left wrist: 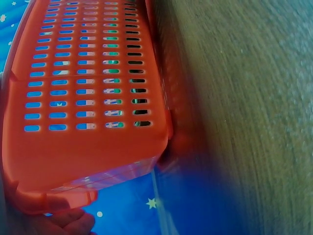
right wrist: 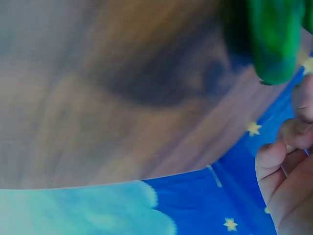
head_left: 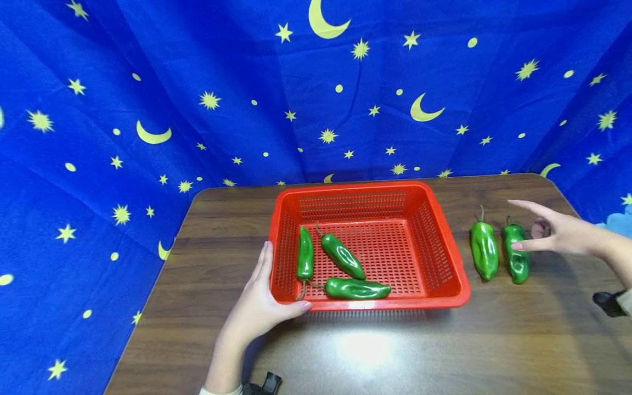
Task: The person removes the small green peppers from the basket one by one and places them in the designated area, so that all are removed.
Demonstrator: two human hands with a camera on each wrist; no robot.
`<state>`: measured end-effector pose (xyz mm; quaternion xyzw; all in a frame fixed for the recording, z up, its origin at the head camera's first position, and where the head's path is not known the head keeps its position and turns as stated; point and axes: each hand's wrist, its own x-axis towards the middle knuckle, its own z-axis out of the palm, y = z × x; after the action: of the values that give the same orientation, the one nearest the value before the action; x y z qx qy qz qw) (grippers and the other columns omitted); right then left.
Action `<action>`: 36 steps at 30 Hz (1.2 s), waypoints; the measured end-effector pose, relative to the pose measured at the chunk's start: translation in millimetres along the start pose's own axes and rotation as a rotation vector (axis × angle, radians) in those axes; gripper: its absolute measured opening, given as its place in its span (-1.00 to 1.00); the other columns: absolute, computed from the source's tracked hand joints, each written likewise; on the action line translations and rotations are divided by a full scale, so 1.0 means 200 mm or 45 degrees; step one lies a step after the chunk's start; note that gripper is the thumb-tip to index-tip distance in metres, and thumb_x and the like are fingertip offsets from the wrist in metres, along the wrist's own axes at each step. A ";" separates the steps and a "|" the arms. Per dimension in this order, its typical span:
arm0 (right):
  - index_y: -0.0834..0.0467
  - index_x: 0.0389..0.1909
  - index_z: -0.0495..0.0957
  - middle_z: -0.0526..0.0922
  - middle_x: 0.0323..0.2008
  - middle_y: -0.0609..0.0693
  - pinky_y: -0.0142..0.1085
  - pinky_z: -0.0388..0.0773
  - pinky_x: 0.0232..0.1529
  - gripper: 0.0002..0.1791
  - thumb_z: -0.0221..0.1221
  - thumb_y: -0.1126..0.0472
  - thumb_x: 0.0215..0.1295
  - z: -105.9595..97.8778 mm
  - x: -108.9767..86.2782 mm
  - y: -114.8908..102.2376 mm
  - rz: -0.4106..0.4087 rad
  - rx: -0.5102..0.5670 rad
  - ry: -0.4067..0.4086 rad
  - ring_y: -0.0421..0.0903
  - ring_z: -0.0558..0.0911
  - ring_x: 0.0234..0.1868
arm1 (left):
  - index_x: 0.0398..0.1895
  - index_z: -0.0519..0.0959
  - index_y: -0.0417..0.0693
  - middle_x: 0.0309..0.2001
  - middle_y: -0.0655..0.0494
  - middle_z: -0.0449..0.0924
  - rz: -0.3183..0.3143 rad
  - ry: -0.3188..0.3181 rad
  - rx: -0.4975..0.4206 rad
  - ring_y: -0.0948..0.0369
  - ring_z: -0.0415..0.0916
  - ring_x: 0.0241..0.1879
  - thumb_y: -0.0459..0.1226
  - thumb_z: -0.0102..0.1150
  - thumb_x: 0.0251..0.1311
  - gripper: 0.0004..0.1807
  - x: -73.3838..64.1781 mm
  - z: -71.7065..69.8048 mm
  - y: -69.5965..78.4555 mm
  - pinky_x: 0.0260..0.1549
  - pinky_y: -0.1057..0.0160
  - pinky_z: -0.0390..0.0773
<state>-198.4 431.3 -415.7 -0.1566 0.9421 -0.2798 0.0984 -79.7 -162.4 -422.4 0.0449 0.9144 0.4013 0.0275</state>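
A red plastic basket (head_left: pixel 415 303) with slotted walls sits on the table. My left hand (head_left: pixel 257 304) grips its front left corner, thumb over the front rim and fingers along the left side. In the left wrist view, fingertips (left wrist: pixel 78 223) show by the rim. Inside lie three green peppers: one upright along the left (head_left: pixel 305 255), one slanted (head_left: pixel 343 257), one along the front (head_left: pixel 357 288). Right of the basket, two more lie side by side, a left pepper (head_left: pixel 485 249) and a right pepper (head_left: pixel 517 266). My right hand (head_left: pixel 563 233), fingers spread, hovers at the right pepper; its thumb overlaps it.
The wooden table (head_left: pixel 197 307) has rounded back corners. A blue cloth (head_left: pixel 237 71) with yellow moons and stars hangs behind and beside it. Black straps (head_left: pixel 609 303) show at both wrists.
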 end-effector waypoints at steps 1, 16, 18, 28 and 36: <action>-0.20 0.52 -0.01 0.32 -0.63 -0.14 -0.36 0.24 -0.60 0.10 0.44 0.29 0.06 -0.01 0.01 -0.02 -0.008 -0.002 0.002 -0.31 0.32 -0.59 | 0.61 -0.34 0.24 0.63 0.11 -0.34 0.001 0.001 0.000 -0.07 -0.07 0.56 0.36 0.51 -0.37 0.56 0.00 0.00 0.00 0.39 -0.18 0.22; -0.09 0.49 0.18 0.50 -0.21 0.01 -0.33 0.29 -0.45 -0.02 0.48 0.13 0.05 -0.08 0.25 -0.48 -0.162 -0.118 0.063 -0.21 0.37 -0.43 | 0.61 -0.33 0.25 0.63 0.11 -0.34 -0.018 0.005 -0.011 -0.08 -0.07 0.56 0.36 0.52 -0.39 0.56 0.00 0.01 -0.01 0.41 -0.17 0.18; -0.11 0.48 0.18 0.49 -0.19 0.01 -0.32 0.30 -0.46 -0.03 0.47 0.13 0.07 -0.08 0.29 -0.53 -0.184 -0.096 0.051 -0.20 0.36 -0.45 | 0.61 -0.33 0.25 0.63 0.11 -0.34 -0.017 0.003 -0.017 -0.07 -0.08 0.56 0.35 0.53 -0.38 0.56 0.00 0.01 -0.01 0.41 -0.17 0.19; -0.20 0.47 0.17 0.49 -0.21 0.02 -0.26 0.34 -0.52 -0.04 0.46 0.08 0.08 -0.05 0.45 -0.83 -0.294 0.017 -0.092 -0.13 0.33 -0.54 | 0.61 -0.34 0.26 0.62 0.13 -0.34 -0.031 -0.002 -0.056 -0.05 -0.09 0.56 0.32 0.56 -0.40 0.57 0.00 0.01 0.00 0.42 -0.17 0.17; -0.34 0.48 0.08 0.52 -0.11 -0.01 -0.27 0.43 -0.45 -0.02 0.44 -0.03 0.10 0.03 0.57 -1.03 -0.346 0.007 -0.303 -0.08 0.43 -0.50 | 0.61 -0.34 0.25 0.62 0.13 -0.34 -0.007 0.008 -0.060 -0.06 -0.07 0.56 0.37 0.52 -0.42 0.58 0.00 0.01 -0.01 0.41 -0.17 0.18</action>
<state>-253.5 224.5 -317.4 -0.3141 0.8932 -0.2726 0.1710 -80.1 -162.3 -424.5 0.0404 0.9050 0.4227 0.0268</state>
